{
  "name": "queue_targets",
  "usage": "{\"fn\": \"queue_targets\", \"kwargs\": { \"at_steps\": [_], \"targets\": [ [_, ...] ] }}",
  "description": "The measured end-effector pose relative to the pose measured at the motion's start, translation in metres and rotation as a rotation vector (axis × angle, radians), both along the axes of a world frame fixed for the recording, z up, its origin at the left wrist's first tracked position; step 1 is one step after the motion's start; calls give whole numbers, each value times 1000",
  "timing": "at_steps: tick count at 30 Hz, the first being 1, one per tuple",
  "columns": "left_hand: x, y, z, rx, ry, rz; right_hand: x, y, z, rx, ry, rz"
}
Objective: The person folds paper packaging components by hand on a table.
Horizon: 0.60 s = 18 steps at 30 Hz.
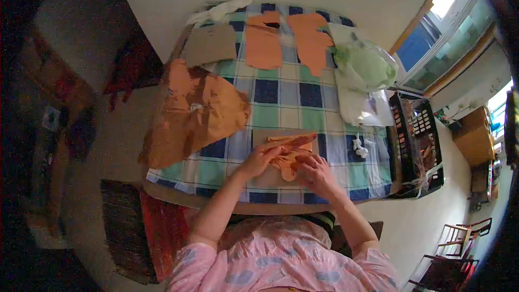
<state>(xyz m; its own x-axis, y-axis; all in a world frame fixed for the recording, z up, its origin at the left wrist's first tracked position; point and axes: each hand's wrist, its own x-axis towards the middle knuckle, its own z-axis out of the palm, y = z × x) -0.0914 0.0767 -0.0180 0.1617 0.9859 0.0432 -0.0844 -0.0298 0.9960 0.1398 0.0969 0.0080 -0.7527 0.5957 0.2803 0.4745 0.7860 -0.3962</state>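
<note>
In the head view, a small orange garment (292, 143) lies bunched and partly folded near the front of the table, on a flat greyish-tan sheet (265, 184). My left hand (260, 161) grips its left side, fingers bent over the fabric. On the right, my right hand (318, 172) pinches the lower right part of the same cloth, with the fingertips partly hidden. Further left, a larger spread of orange clothing (208, 113) hangs over the table's edge.
Two flat orange garments (263, 46) lie at the back, beside a greyish-tan sheet (211, 46) and a white cloth (224, 10). To the right are a pale green plastic bag (367, 65), a small white bundle (359, 147) and a black crate (416, 140). A checked cloth (265, 92) covers the table.
</note>
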Motion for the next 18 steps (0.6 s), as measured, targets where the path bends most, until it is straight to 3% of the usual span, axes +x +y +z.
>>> {"fn": "queue_targets", "kwargs": {
  "at_steps": [3, 5, 6, 9, 11, 13, 15, 18],
  "targets": [
    [1, 1, -3, -12, -55, -15, -7, 14, -23, 81, 62, 33],
    [0, 2, -4, 75, 15, -2, -16, 12, -12, -334, 205, -182],
    [-1, 1, -3, -15, 39, -11, -23, 9, -4, -543, 274, -289],
    [-6, 1, -7, -174, 37, -29, -35, 14, -28, -357, 408, -435],
    [-9, 7, -25, -134, -64, -26, -45, 14, -20, -594, 646, -410],
    [-9, 6, -12, -115, -157, -20, -46, 16, -23, -477, 614, -392],
    [-9, 4, -1, -109, -209, -19, -40, 21, -39, -10, 305, -371],
    [-8, 4, 3, -115, -227, -32, -38, 23, -41, 149, 218, -313]
  ]
}}
